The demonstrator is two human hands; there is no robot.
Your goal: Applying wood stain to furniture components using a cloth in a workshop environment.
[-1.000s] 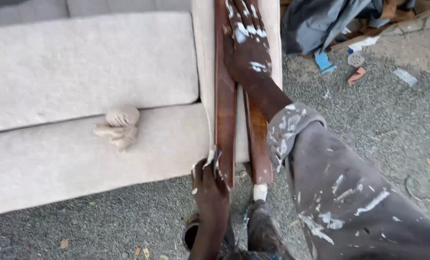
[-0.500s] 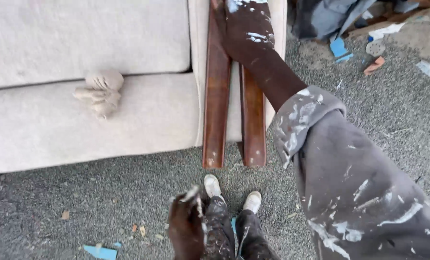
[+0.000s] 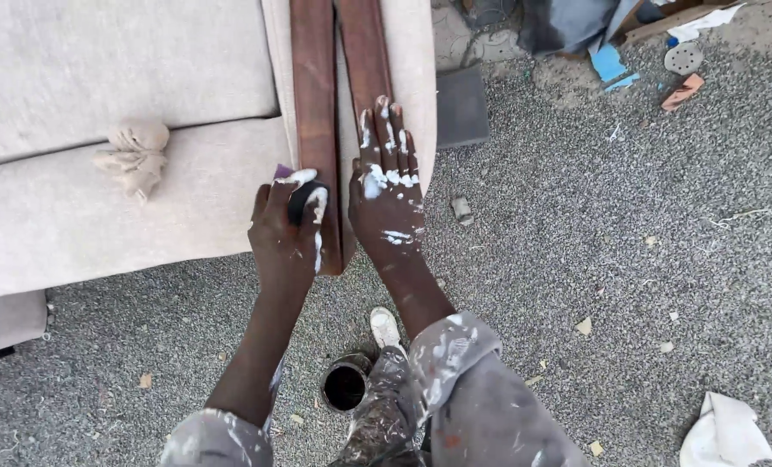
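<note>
Two dark brown wooden boards lie side by side on the arm of a beige sofa. My left hand grips a small dark sponge pad smeared with white paste and presses it on the near end of the left board. My right hand, streaked with white paste, rests flat with fingers spread over the near end of the right board.
A crumpled beige rag lies on the sofa seat. A small open dark can stands on the gravel by my feet. A grey block, scraps, a sanding disc and a white cloth lie to the right.
My left hand has risen from near the ground up to the left board with the pad. My right hand has slid down the boards toward their near end.
</note>
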